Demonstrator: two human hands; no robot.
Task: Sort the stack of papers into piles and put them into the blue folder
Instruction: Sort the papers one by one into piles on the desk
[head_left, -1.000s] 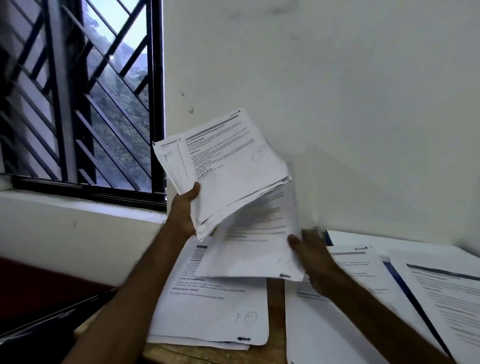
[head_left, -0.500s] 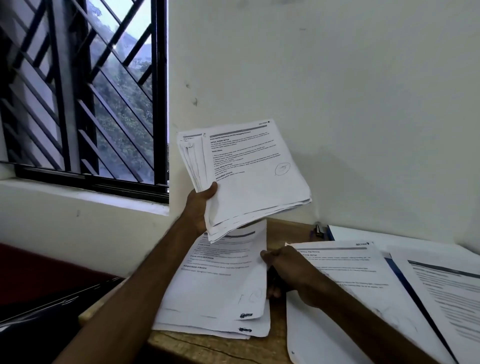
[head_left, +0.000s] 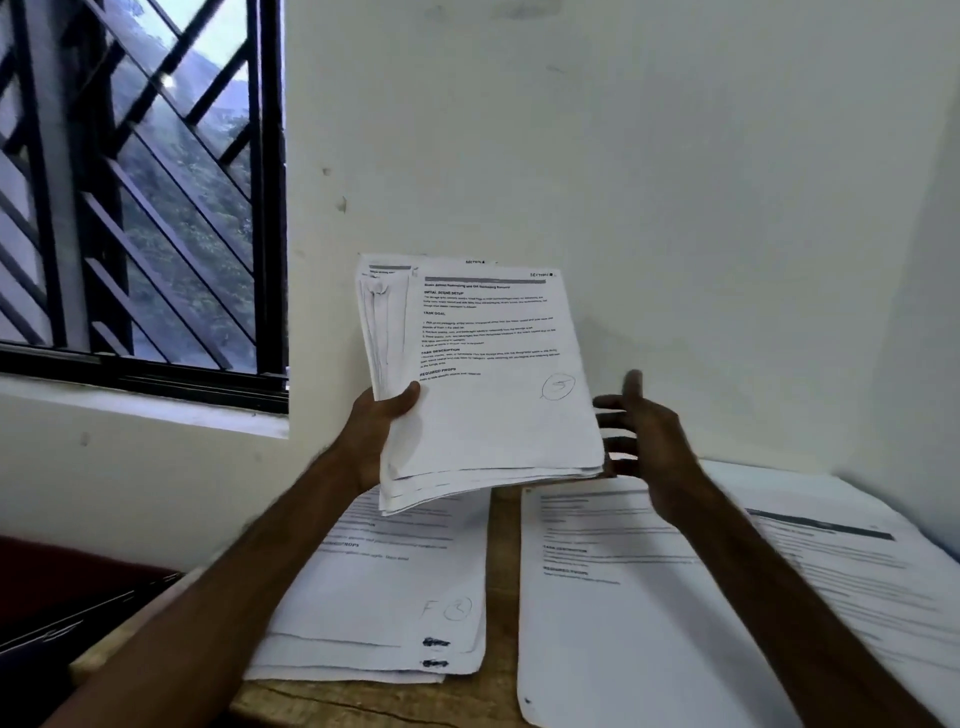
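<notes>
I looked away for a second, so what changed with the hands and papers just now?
The right hand let go of the sheet it laid on the left pile and rose, open, to the right edge of the held stack. The left hand still grips that stack; the middle pile stayed put.

The stack is hiding the left hand's fingers and the left pile's top, while the middle pile is running off the bottom edge.
</notes>
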